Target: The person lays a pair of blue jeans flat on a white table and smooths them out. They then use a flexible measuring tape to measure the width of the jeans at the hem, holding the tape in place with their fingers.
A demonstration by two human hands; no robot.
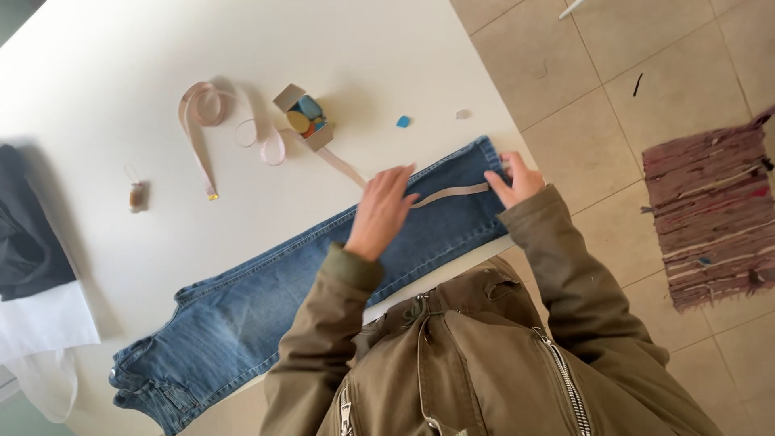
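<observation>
jeans: a pair of blue denim jeans [274, 299] lay flat along the near edge of the white table [121, 97], waistband toward the near left corner, leg hem at the right edge, spread so the leg could be measured.
tape measure: a pale pink tape measure [242, 129] ran from loose coils mid-table across the leg near the hem, pulled straight between the two hands.
left hand: the left hand [379, 214] pressed flat on the denim, fingers narrow and together, pinning the tape.
right hand: the right hand [513, 182] sat at the hem by the table's right edge, fingers curled, apparently holding the tape's end there.
chalk box: a small open cardboard box of tailor's chalk [305, 119] stood mid-table, one blue chalk piece [403, 122] beside it, within reach.
thread: a brown thread spool [136, 196] stood toward the left edge.
fabric: dark and white folded fabric [32, 266] lay at the left edge, out of the way.
</observation>
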